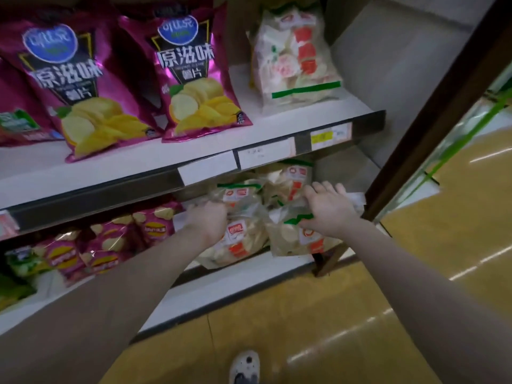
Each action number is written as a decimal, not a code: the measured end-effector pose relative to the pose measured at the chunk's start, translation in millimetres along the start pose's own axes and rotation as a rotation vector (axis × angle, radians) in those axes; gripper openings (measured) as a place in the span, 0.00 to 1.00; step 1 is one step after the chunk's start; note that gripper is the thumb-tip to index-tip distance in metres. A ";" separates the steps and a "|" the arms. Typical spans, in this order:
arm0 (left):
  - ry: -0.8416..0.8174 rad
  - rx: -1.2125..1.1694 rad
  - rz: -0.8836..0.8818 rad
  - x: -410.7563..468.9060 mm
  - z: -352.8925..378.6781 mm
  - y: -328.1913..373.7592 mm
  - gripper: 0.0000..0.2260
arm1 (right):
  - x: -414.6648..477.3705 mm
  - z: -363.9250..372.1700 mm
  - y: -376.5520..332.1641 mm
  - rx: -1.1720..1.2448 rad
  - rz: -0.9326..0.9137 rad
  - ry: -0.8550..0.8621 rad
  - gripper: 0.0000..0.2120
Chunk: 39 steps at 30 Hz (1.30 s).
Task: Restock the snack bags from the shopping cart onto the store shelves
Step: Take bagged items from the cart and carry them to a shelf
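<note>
Left hand (208,220), right hand (327,212): fingers tight around clear snack bags (293,239), lower shelf (249,278); pink chip bags (110,245) alongside.

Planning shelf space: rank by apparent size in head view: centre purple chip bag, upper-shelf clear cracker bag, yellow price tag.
centre purple chip bag
clear cracker bag, somewhat smaller, but farther back, so unsure
yellow price tag, clearly smallest

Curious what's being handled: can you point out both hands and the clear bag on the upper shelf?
left hand (210,220): head view, back of the hand.
right hand (329,209): head view, back of the hand.
clear bag (296,65): head view, middle of its front.
</note>
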<state>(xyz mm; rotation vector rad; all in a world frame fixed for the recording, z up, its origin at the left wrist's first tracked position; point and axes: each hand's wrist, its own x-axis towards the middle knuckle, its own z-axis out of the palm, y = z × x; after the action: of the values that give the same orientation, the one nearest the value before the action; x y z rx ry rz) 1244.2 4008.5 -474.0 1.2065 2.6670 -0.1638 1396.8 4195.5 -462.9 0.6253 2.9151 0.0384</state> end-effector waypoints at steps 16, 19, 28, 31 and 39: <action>0.092 0.045 -0.032 132.3 105.3 -12.7 0.20 | 143.4 122.7 28.3 0.084 0.100 0.036 0.28; 0.204 -0.003 -0.112 137.1 110.2 -1.5 0.25 | 152.1 133.6 21.3 0.004 0.115 0.099 0.27; 0.191 -0.022 -0.111 127.9 121.5 0.3 0.32 | 164.3 156.2 16.9 -0.022 0.086 0.195 0.30; 0.191 -0.078 -0.084 120.8 124.4 2.8 0.32 | 149.9 164.1 18.0 0.003 0.146 0.531 0.34; 0.467 -0.108 0.152 94.7 147.0 1.6 0.38 | 79.8 190.8 3.2 0.287 0.282 0.663 0.34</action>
<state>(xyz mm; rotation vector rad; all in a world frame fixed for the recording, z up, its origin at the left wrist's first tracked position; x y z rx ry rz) 1205.6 4051.1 -639.2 1.5643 2.8930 0.3217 1357.0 4229.6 -662.9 1.2848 3.4578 -0.1768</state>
